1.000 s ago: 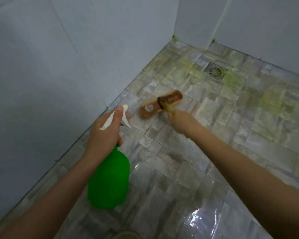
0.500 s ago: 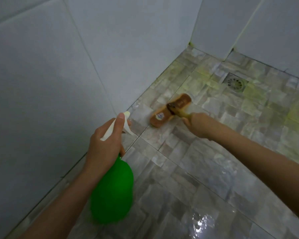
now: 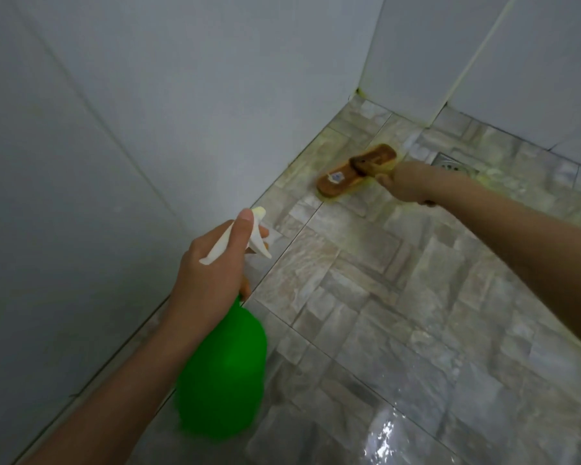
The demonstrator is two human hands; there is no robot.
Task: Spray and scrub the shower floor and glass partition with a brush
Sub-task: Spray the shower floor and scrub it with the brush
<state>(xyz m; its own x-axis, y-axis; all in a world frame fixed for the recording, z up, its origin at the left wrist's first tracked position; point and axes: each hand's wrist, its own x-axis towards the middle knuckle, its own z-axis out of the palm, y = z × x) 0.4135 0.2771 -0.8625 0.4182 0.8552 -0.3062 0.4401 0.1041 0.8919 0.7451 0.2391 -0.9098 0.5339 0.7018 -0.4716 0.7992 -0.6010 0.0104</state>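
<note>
My left hand (image 3: 212, 273) grips the neck of a green spray bottle (image 3: 222, 370) with a white trigger head (image 3: 249, 236), held above the floor near the left wall, thumb lying along the top. My right hand (image 3: 408, 184) is closed on the handle of a brown wooden scrub brush (image 3: 353, 174). The brush head lies flat on the wet stone-pattern shower floor (image 3: 399, 313), close to the wall's base, in yellowish foam. No glass partition shows.
Grey-white tiled walls (image 3: 148, 112) close off the left and the far side, meeting at a corner behind the brush. A metal floor drain (image 3: 451, 164) sits just right of my right hand. Water glistens on the near floor tiles.
The brush and my right hand have moved farther away along the wall toward the corner and drain. My left hand still holds the bottle in about the same pose.
</note>
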